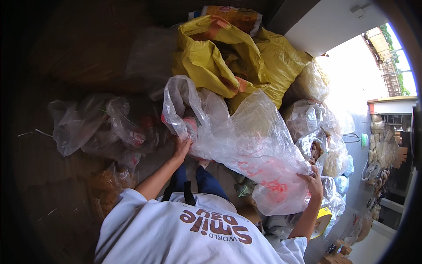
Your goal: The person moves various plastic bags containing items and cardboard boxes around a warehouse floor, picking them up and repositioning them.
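Stretched between my hands is a large clear plastic bag (246, 145) with red print on its lower right part. My left hand (182, 147) is closed on its left edge, below the bag's gaping, crumpled mouth. At the lower right, my right hand (313, 181) grips another edge of the same bag. Something pale and reddish shows through the plastic near my left hand, too unclear to name. Just beyond the clear bag stands a yellow sack (206, 66) with its top open and orange patches on its rim.
A second, full yellow sack (281, 59) leans at the back right. Several stuffed clear bags (303, 116) line the right side. More crumpled clear plastic (88, 123) lies in the dark at left. A yellow roll-shaped object (323, 220) sits by my right forearm.
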Tool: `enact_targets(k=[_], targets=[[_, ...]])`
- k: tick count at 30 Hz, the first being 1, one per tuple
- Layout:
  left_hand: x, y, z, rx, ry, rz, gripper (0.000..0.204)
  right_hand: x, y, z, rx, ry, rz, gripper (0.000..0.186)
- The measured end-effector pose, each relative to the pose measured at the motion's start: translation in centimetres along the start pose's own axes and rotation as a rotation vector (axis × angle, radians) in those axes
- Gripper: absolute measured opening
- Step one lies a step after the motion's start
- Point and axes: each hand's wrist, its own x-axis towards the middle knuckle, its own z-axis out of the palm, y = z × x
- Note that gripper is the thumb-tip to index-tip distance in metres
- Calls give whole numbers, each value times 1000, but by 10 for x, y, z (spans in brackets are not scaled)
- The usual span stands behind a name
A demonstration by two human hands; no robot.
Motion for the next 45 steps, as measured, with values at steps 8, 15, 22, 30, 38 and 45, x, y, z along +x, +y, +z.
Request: enact_targets(k=[8,15,22,30,38,45], targets=[[-84,-22,-63,130,53,103,13,53,-86,37,-198,-280,-121,47],[-78,-32,-69,85,-105,98,14,136,-147,81,84,-195,-152,48],[-83,0,-58,-124,-269,21,20,81,-156,196,-624,-1012,-839,28],[-89,23,-46,303,-204,434,24,179,-66,386,-240,-1163,-602,23],[-99,22,-65,523,-312,532,28,238,-30,449,47,-156,-171,28],[-102,-15,-55,277,-153,164,32,144,-69,452,41,-557,-35,67]])
